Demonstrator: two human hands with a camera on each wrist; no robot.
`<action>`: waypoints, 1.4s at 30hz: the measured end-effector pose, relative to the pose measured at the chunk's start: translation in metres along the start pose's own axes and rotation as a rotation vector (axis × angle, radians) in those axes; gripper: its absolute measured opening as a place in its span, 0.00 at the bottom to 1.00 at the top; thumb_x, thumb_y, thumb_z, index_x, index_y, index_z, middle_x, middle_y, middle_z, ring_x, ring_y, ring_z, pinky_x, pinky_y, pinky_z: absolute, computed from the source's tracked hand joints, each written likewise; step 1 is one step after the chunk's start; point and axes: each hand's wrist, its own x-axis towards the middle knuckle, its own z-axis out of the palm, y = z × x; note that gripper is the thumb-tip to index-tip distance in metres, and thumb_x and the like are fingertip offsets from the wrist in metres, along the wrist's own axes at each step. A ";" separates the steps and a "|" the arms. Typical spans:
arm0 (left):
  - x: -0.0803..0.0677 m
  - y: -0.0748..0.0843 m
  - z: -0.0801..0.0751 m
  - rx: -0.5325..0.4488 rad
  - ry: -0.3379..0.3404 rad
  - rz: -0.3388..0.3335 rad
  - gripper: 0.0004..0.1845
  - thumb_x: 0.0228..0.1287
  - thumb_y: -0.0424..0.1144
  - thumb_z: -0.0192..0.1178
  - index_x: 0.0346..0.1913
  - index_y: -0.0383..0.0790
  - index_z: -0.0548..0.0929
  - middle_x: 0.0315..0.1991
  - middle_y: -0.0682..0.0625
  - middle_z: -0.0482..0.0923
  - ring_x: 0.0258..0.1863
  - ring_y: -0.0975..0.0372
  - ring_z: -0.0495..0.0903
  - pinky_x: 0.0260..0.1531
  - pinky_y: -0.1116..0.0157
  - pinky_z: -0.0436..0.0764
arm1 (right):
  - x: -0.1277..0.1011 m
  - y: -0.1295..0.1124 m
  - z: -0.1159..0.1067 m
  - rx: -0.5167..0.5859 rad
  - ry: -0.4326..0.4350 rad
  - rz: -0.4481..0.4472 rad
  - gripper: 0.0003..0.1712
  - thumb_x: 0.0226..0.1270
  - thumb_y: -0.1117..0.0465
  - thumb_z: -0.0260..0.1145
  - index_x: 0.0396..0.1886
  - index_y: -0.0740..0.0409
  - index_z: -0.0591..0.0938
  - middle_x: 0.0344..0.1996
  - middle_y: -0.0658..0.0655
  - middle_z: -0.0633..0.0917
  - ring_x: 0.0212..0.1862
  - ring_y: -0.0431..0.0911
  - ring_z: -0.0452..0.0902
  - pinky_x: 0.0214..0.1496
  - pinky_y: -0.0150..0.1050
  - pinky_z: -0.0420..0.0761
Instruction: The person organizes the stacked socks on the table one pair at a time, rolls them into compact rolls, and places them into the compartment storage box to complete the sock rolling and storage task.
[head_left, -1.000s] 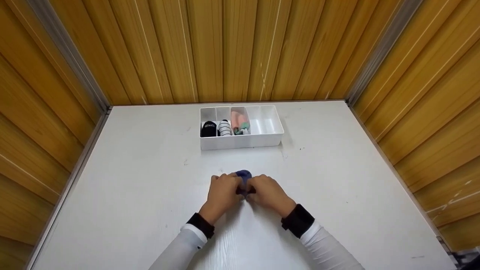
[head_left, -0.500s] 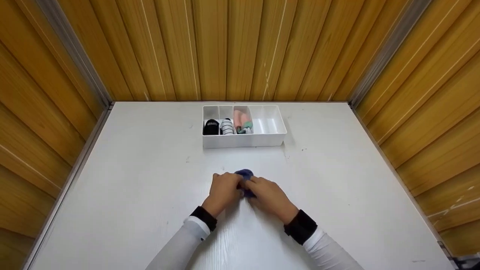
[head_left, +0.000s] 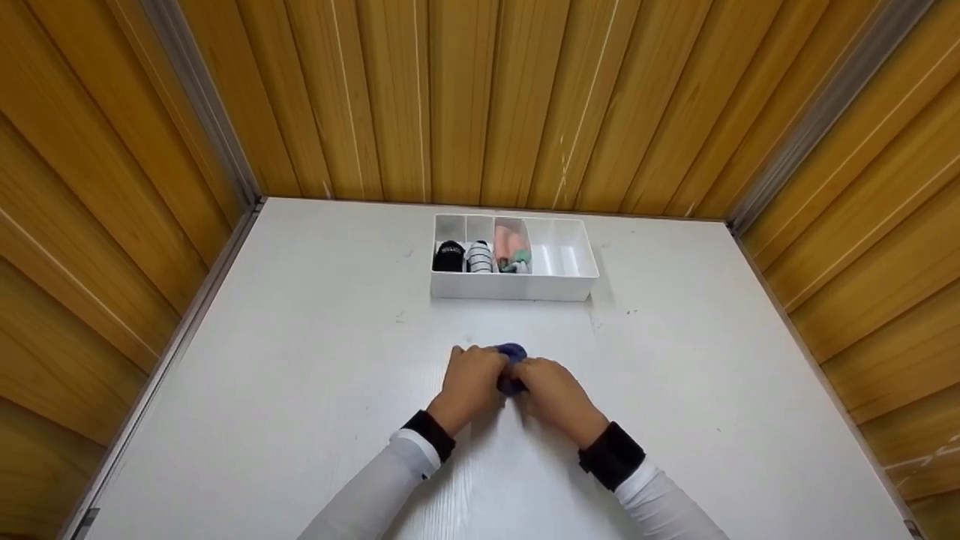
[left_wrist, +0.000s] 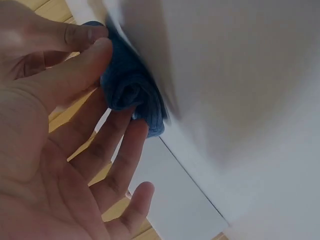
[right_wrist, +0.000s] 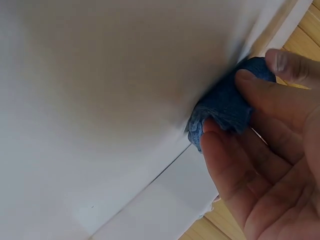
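In the head view both hands meet over a rolled-up blue sock (head_left: 513, 351) on the white table. My left hand (head_left: 474, 381) pinches its left side, with the thumb on top and fingers curled underneath, as the left wrist view shows on the sock (left_wrist: 131, 75). From the other side my right hand (head_left: 556, 391) grips it between thumb and fingers. The right wrist view shows the fabric of the sock (right_wrist: 225, 102) bunched, with a fingertip of the right hand (right_wrist: 270, 150) tucked into its lower edge.
Beyond the hands stands a white divided box (head_left: 514, 287). Its compartments hold a black rolled sock (head_left: 448, 259), a striped white one (head_left: 479, 259) and a pink and green one (head_left: 510, 244). Wood-patterned walls (head_left: 457, 97) close off the table's back and sides.
Both hands stay on the blue sock, their fingers shifting on it; the right fingers now lie further over it. The whole head view has swung, so everything sits more to the right.
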 end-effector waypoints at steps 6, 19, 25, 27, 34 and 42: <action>0.007 0.006 0.004 0.054 0.035 -0.016 0.07 0.51 0.39 0.74 0.24 0.51 0.85 0.28 0.53 0.87 0.30 0.55 0.84 0.43 0.50 0.75 | 0.002 0.007 0.000 0.040 0.011 0.001 0.11 0.54 0.71 0.75 0.30 0.52 0.83 0.28 0.50 0.85 0.34 0.44 0.81 0.38 0.41 0.80; 0.005 0.009 0.009 0.052 0.010 -0.018 0.14 0.47 0.44 0.77 0.17 0.51 0.80 0.25 0.53 0.85 0.28 0.57 0.83 0.46 0.47 0.76 | -0.010 0.006 0.005 0.064 0.005 0.055 0.13 0.52 0.74 0.73 0.30 0.52 0.84 0.28 0.48 0.85 0.33 0.42 0.81 0.35 0.38 0.79; 0.004 0.009 0.010 0.099 0.074 -0.008 0.13 0.49 0.43 0.76 0.18 0.52 0.80 0.24 0.54 0.84 0.26 0.56 0.81 0.40 0.51 0.74 | -0.004 0.006 0.001 0.021 -0.004 0.031 0.12 0.53 0.72 0.74 0.27 0.51 0.81 0.26 0.48 0.83 0.31 0.42 0.79 0.33 0.38 0.77; 0.006 0.007 0.010 0.117 0.096 -0.010 0.13 0.47 0.44 0.77 0.18 0.52 0.80 0.24 0.54 0.84 0.26 0.56 0.81 0.39 0.52 0.74 | 0.001 0.006 0.000 0.009 0.001 0.014 0.12 0.54 0.71 0.73 0.26 0.51 0.81 0.25 0.48 0.82 0.30 0.42 0.79 0.33 0.38 0.77; 0.003 0.006 0.011 0.073 0.051 -0.042 0.15 0.36 0.47 0.83 0.23 0.52 0.84 0.27 0.54 0.86 0.29 0.57 0.84 0.44 0.49 0.76 | 0.002 0.007 0.001 0.055 -0.035 0.009 0.11 0.55 0.70 0.74 0.29 0.50 0.84 0.28 0.48 0.85 0.33 0.42 0.81 0.37 0.41 0.79; 0.005 0.000 0.009 -0.003 0.008 -0.032 0.14 0.42 0.47 0.81 0.26 0.49 0.85 0.30 0.54 0.83 0.32 0.55 0.83 0.40 0.53 0.75 | 0.001 0.006 -0.001 -0.024 -0.033 0.004 0.11 0.58 0.64 0.76 0.39 0.53 0.84 0.41 0.52 0.84 0.42 0.49 0.85 0.43 0.45 0.84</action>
